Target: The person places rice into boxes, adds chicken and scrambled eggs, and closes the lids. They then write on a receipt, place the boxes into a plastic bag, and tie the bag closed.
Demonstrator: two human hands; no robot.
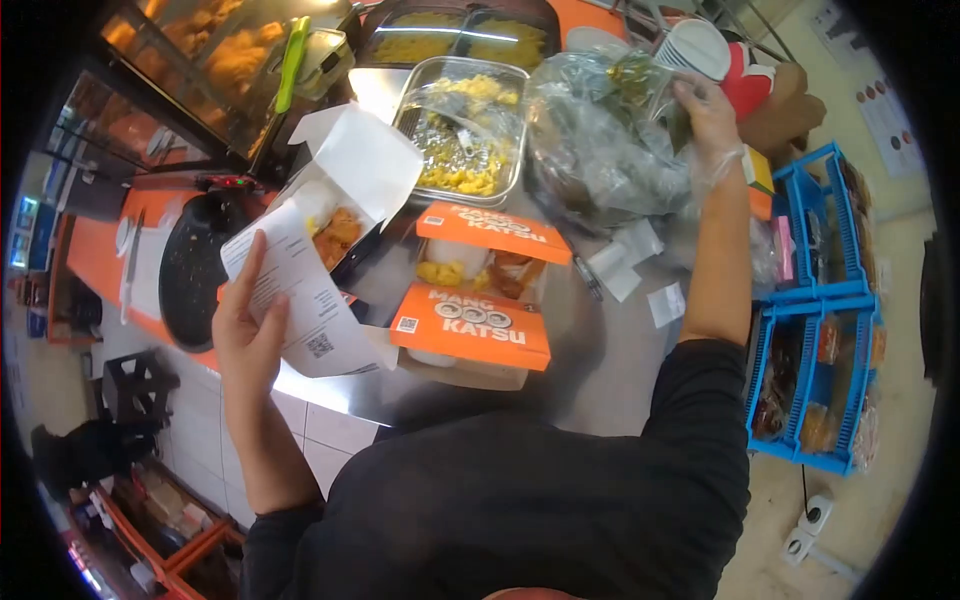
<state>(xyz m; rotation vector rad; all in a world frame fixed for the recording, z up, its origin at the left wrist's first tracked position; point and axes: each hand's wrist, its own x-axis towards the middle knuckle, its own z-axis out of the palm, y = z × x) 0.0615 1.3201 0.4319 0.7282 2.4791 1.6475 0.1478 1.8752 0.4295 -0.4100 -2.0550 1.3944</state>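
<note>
My left hand (250, 325) holds a printed white paper (305, 300) with a QR code, its fingers closed on the paper's left edge. Behind the paper, an open white box (368, 165) contains rice and fried food. An orange meal box (475, 315) with its flaps partly open sits at the centre, showing rice, yellow food and fried pieces. At the upper right my right hand (705, 110), in a clear glove, has its fingers closed at the edge of a large clear plastic bag (610, 150) with green contents.
A glass tray (460, 140) of yellow food stands behind the boxes. Blue baskets (805, 300) stand at the right, with stacked white cups (695, 48) at the back. A black round pan (190, 275) lies left, near a heated display case (190, 60). A pen and paper slips lie right of centre.
</note>
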